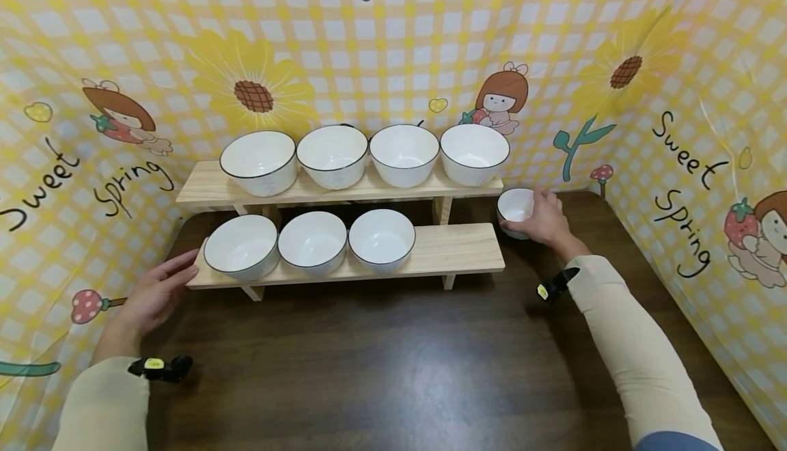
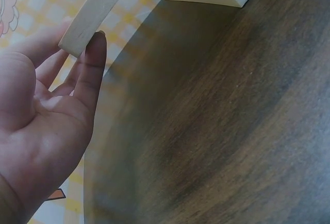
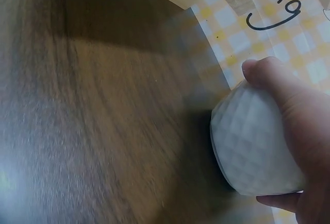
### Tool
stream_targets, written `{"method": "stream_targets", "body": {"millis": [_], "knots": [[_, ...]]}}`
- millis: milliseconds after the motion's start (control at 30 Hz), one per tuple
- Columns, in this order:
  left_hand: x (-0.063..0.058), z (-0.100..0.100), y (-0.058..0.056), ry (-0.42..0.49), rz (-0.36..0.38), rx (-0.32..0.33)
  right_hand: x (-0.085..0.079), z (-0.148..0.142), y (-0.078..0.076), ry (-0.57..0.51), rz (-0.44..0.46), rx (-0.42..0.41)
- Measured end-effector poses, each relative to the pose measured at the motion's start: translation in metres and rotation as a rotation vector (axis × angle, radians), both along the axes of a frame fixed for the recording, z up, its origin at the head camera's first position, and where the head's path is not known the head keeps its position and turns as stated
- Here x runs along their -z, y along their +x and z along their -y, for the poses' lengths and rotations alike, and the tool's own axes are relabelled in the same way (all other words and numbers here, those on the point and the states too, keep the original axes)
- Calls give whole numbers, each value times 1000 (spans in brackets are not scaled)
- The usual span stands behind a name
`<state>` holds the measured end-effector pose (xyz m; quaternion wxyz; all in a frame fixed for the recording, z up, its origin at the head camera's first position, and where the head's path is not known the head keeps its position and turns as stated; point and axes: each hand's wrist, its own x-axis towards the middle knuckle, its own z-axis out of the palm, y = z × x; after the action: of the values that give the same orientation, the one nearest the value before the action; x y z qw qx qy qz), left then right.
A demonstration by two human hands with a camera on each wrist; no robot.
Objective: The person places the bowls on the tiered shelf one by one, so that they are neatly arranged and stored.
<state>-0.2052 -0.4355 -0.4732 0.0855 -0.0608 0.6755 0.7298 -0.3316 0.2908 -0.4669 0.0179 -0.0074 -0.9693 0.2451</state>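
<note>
My right hand (image 1: 547, 220) grips a small white bowl (image 1: 515, 206) with a dark rim, just past the right end of the wooden shelf. In the right wrist view the bowl (image 3: 252, 144) shows a diamond-patterned outside, with thumb and fingers on opposite sides. Whether it touches the table I cannot tell. At the other end, my left hand (image 1: 156, 294) pinches the left tip of the lower shelf board (image 1: 458, 249); the left wrist view shows the board's end (image 2: 85, 31) between thumb and fingers. Three white bowls (image 1: 312, 242) stand side by side on this board.
Several larger white bowls (image 1: 404, 155) line the upper shelf board (image 1: 205, 181), behind the lower one. Both boards rest on wooden legs (image 1: 449, 280) over a dark brown table (image 1: 369, 369). A yellow checked cloth (image 1: 393, 41) encloses the back and sides.
</note>
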Motion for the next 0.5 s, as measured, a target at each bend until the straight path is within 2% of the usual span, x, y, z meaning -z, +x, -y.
{"method": "stream_targets", "body": {"millis": [167, 500], "knots": [[1, -1, 1, -39, 35, -9, -3, -5, 6, 15, 4, -34], [1, -1, 0, -18, 14, -11, -17, -14, 17, 57, -18, -109]]}}
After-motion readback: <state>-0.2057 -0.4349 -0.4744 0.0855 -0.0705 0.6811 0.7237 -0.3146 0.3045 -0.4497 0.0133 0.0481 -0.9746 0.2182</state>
